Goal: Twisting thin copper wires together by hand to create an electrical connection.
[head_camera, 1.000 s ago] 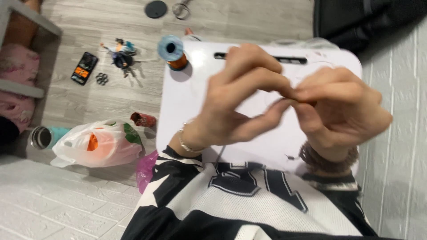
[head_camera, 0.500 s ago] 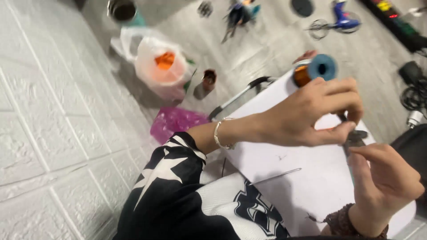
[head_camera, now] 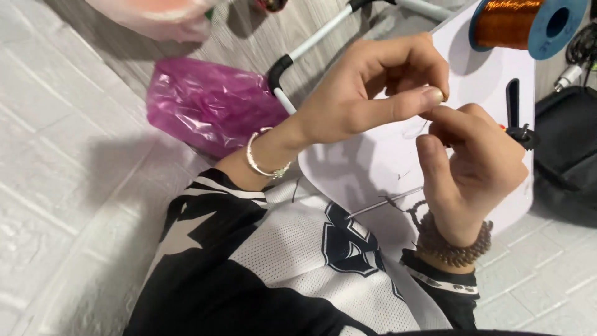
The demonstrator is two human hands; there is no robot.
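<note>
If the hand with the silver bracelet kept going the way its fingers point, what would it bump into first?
The left hand points at the right hand; their fingertips already meet, so it would likely press into those fingers first. What they pinch is too small to tell.

- The left hand (head_camera: 367,93) and the right hand (head_camera: 476,165) meet fingertip to fingertip above the board (head_camera: 373,165), the left one on the left.
- The spool of wire (head_camera: 528,25) lies on the far right corner of the board, beyond both hands.
- A thin rod (head_camera: 382,202) lies on the near part of the board, just left of the right wrist.
- The crumpled bag (head_camera: 211,106) lies on the floor (head_camera: 74,186), left of the board and of the left wrist.
- A second bag (head_camera: 161,12) lies farther off, beyond the crumpled one.
- A case (head_camera: 569,155) sits on the floor right of the board, near the right hand.
</note>
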